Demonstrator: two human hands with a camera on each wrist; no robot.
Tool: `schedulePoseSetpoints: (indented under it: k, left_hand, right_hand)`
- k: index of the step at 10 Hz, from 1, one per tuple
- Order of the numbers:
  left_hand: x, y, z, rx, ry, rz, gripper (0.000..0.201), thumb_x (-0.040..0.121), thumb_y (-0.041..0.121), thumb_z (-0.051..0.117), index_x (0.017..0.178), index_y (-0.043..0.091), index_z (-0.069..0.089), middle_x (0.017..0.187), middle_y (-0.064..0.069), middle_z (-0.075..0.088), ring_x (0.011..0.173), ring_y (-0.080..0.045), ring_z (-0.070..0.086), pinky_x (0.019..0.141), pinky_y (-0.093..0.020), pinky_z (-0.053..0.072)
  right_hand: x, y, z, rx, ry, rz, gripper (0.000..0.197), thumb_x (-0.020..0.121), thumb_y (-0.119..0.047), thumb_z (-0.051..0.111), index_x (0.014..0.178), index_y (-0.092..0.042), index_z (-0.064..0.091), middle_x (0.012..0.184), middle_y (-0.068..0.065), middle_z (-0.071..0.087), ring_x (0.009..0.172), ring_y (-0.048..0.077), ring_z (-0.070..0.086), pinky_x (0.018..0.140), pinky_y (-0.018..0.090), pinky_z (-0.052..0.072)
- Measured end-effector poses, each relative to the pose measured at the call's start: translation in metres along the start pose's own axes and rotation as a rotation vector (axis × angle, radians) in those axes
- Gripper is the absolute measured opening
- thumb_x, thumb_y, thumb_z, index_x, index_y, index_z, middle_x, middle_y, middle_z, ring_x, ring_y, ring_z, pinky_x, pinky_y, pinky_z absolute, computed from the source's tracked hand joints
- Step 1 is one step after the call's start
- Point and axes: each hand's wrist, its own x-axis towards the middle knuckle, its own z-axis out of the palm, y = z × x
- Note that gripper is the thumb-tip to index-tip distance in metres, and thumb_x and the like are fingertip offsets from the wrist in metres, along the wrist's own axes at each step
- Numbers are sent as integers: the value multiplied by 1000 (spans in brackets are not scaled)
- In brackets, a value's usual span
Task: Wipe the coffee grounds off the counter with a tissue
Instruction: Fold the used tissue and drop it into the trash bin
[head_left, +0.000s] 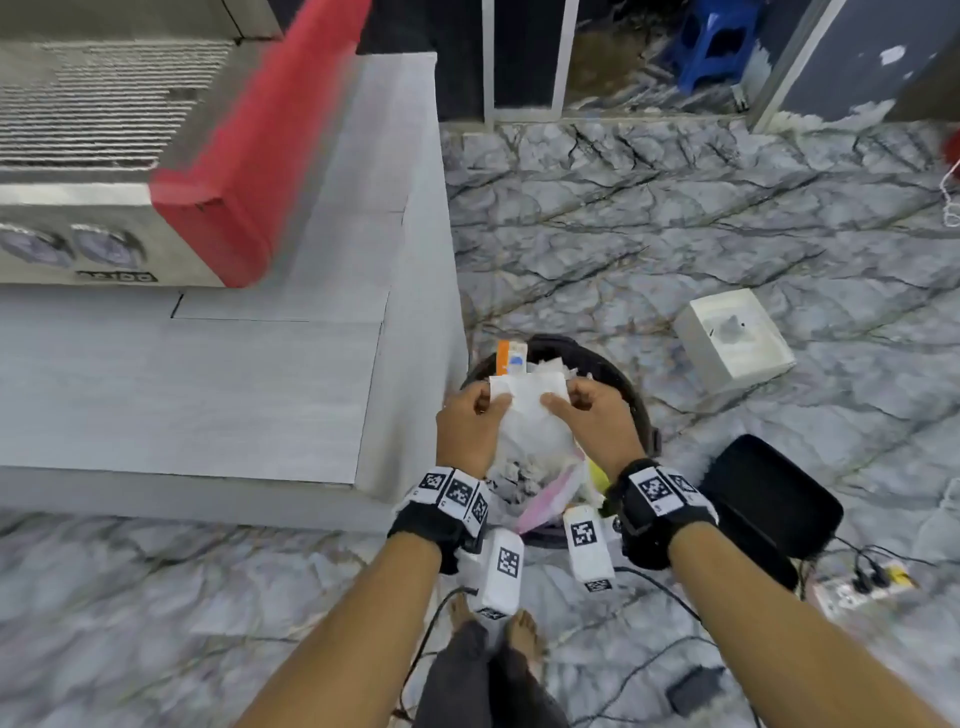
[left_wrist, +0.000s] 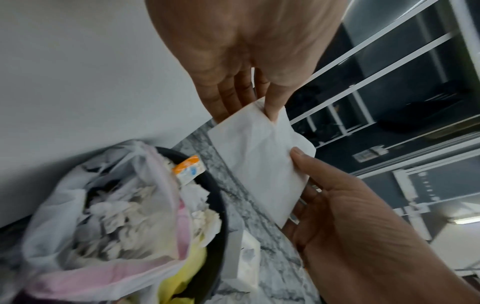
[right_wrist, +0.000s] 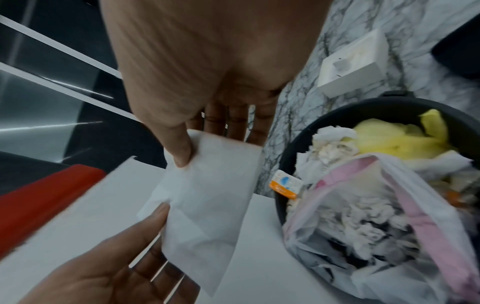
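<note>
The desk (head_left: 208, 395), filling the left of the head view, showed no grounds, so the wiping looked finished. At lower centre a bin (head_left: 631, 395) waited below the tissue (head_left: 527, 397), pinched by left hand (head_left: 467, 421) and right hand (head_left: 592, 415); dropping it remained.

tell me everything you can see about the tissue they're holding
The tissue is a white, thin, soft-looking paper sheet, folded flat into a rough rectangle with light creases and no visible coffee stains on the faces shown. It is held in the air above the black bin, beside the edge of the grey counter. The left hand pinches one end between thumb and fingers, and the right hand pinches the opposite end. Nothing else touches it.
</note>
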Motion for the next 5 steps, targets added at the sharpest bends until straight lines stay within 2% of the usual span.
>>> schedulePoseSetpoints:
  k: [1,2,3,4,5]
  left_hand:
    - [19,-35,23,99,-48,-75,22,84,25,63,85,2,65,86,-17,68,83,-31,62,79,-39,49]
    - [44,-74,43,186,-95,-133,21,85,27,62,73,10,58,67,-1,58,64,-16,52,63,-19,43]
    - [67,-109,61,216,-132,-223,16,86,26,61,82,10,62,72,2,58,67,-13,51,57,-9,38]
    - [90,-153,81,230,-175,-293,24,84,28,62,95,6,64,85,-4,63,80,-22,58,77,-30,49]
    - [106,-186,94,212,-206,-370,35,84,29,59,113,11,59,105,-4,66,98,-24,61,91,-36,48]
  right_hand:
    - [16,41,12,-21,-20,121,27,83,-29,67,71,-7,60,64,1,57,62,14,48,62,32,39]
    - [33,82,26,-96,-34,189,29,83,-31,67,74,-5,60,64,1,55,62,15,46,61,31,39]
    - [55,122,43,-192,-77,229,37,82,-31,66,63,-8,44,61,5,45,60,20,42,60,32,36]
    - [78,154,63,-315,-115,281,33,84,-34,63,64,-13,48,65,5,53,70,25,52,66,33,40]
    - [93,180,79,-409,-190,412,42,87,-41,57,119,-13,59,116,6,66,112,27,57,98,38,42]
